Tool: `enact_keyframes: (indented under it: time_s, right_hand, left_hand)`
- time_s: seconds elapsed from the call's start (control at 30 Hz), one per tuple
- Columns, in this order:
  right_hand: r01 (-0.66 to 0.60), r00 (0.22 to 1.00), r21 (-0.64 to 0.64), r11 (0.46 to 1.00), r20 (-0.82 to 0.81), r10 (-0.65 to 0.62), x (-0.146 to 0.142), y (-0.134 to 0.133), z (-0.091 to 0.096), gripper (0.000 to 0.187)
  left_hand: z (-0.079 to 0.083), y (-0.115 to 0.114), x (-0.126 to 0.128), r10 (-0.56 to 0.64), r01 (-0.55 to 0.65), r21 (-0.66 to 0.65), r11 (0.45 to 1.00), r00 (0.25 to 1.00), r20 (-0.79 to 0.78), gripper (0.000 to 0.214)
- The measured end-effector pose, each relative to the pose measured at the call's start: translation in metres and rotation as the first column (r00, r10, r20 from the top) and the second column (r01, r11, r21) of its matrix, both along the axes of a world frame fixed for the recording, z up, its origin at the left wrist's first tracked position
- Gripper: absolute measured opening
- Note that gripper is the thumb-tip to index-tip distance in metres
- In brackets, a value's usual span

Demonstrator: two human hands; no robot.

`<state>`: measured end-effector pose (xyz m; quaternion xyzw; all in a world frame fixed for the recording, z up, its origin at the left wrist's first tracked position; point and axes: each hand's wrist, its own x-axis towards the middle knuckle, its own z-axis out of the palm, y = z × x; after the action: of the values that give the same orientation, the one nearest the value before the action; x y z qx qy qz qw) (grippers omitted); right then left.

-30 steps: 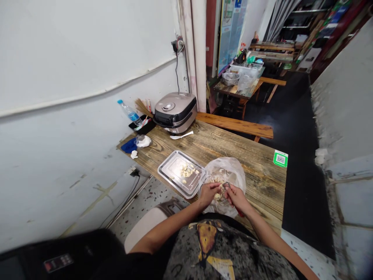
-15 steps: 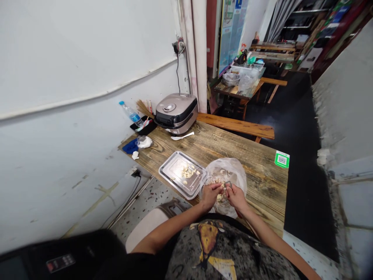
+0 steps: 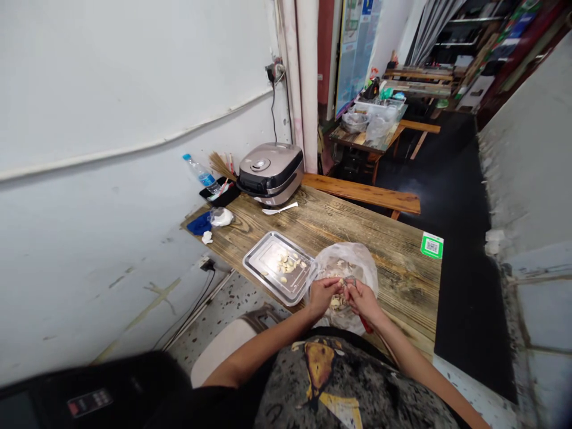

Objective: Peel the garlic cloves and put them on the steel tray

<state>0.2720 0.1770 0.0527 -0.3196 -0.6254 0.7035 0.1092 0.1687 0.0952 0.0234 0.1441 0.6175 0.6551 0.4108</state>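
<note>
Over a translucent plastic bag (image 3: 364,260) of garlic cloves and skins, my two hands work close together. My left hand (image 3: 322,296) is closed, pinching a pale garlic clove (image 3: 342,282) in its fingertips. My right hand (image 3: 363,300) grips a red-handled peeler (image 3: 366,325); its grey metal head meets the clove, and the fingers cover much of the tool. Left of the bag lies a shallow metal tray (image 3: 255,258), where several peeled garlic cloves (image 3: 287,262) are scattered. More loose cloves (image 3: 338,302) show inside the bag beneath my hands.
A rice cooker (image 3: 270,170) stands at the table's far end, a white plastic spoon (image 3: 280,208) before it. By the wall are a water bottle (image 3: 203,174), a blue cloth (image 3: 199,224) and a white bundle (image 3: 221,217). A green code card (image 3: 432,245) lies at the right edge.
My right hand has tilted slightly, and more of the peeler's red handle shows below it. My left hand stays almost in place with the clove. Tray and bag look unmoved.
</note>
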Motion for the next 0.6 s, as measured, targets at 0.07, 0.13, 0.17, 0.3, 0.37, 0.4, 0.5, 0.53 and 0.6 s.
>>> enact_keyframes:
  time_s: [0.07, 0.13, 0.17, 0.3, 0.37, 0.4, 0.5, 0.53, 0.6]
  right_hand:
    - [0.030, 0.999, 0.047, 0.998, 0.026, -0.031, -0.002, 0.000, -0.002, 0.021]
    - [0.041, 0.998, 0.041, 0.998, 0.042, -0.042, -0.003, 0.000, -0.002, 0.020]
    - [0.040, 0.998, 0.019, 0.999, 0.047, -0.041, -0.003, 0.000, 0.000, 0.021]
    - [0.004, 0.999, -0.132, 0.991, 0.036, 0.001, -0.002, -0.002, 0.010, 0.021]
    - [-0.020, 0.999, -0.167, 0.986, 0.029, 0.025, -0.002, -0.004, 0.015, 0.021]
    - [-0.025, 0.999, -0.170, 0.985, 0.031, 0.031, -0.002, -0.005, 0.016, 0.021]
    - [-0.022, 0.998, -0.127, 0.992, 0.052, 0.028, -0.002, -0.005, 0.016, 0.022]
    - [-0.020, 0.998, -0.098, 0.995, 0.062, 0.027, -0.002, -0.005, 0.015, 0.022]
    - [-0.023, 0.996, -0.042, 0.999, 0.083, 0.026, -0.001, -0.003, 0.013, 0.021]
  left_hand:
    - [0.001, 0.000, 0.000, 0.003, -0.004, -0.016, 1.000, 1.000, -0.025, 0.041]
    - [0.002, -0.001, -0.001, 0.000, -0.002, -0.026, 1.000, 0.999, -0.048, 0.040]
    - [0.003, 0.000, -0.002, -0.004, 0.002, -0.025, 1.000, 0.999, -0.052, 0.040]
    - [0.005, 0.001, -0.004, -0.012, 0.010, -0.034, 0.999, 0.998, -0.056, 0.037]
    - [0.008, 0.002, -0.005, -0.008, 0.005, -0.051, 0.999, 0.997, -0.076, 0.035]
    - [0.009, 0.002, -0.005, -0.010, 0.004, -0.058, 0.998, 0.996, -0.089, 0.034]
    - [0.015, 0.001, -0.006, -0.026, 0.017, -0.074, 0.997, 0.992, -0.124, 0.032]
    - [0.016, 0.000, -0.006, -0.036, 0.025, -0.080, 0.996, 0.990, -0.137, 0.031]
    - [0.017, -0.001, -0.006, -0.058, 0.043, -0.091, 0.995, 0.983, -0.171, 0.029]
